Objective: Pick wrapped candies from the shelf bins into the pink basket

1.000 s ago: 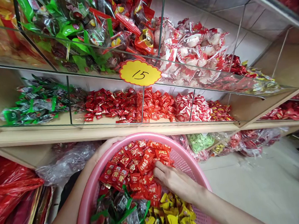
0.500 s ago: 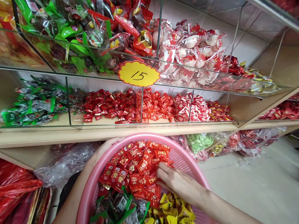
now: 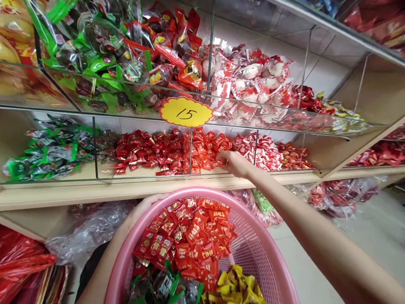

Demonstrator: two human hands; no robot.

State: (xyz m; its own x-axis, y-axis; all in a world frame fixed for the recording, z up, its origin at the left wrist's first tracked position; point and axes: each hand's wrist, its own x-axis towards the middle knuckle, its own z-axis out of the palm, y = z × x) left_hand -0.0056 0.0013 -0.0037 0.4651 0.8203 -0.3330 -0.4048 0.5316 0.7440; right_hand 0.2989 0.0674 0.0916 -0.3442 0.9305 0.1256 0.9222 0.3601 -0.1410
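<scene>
A pink plastic basket [image 3: 280, 254] is held against the shelf front. My left hand [image 3: 148, 204] grips its far rim at the left, fingers partly hidden behind it. Inside lie red-wrapped candies [image 3: 196, 238], green-and-clear packets [image 3: 162, 294] and yellow-wrapped candies [image 3: 233, 292]. Past the basket, my right hand [image 3: 237, 162] is at the lower shelf, its fingers bent and closed on red-wrapped candy at the right edge of the orange-red candy pile [image 3: 207, 146]. How many pieces it holds I cannot tell.
Glass dividers part the lower shelf; darker red candies [image 3: 148, 150], green packets [image 3: 54, 149] and red-and-white candies [image 3: 259, 151] lie there. A yellow price tag [image 3: 186, 111] reading 15 hangs above. A red plastic bag [image 3: 13, 270] stands at left.
My right hand has moved up and forward out of the basket to the orange-red candies on the lower shelf. My left hand stays on the rim. The view has shifted slightly.
</scene>
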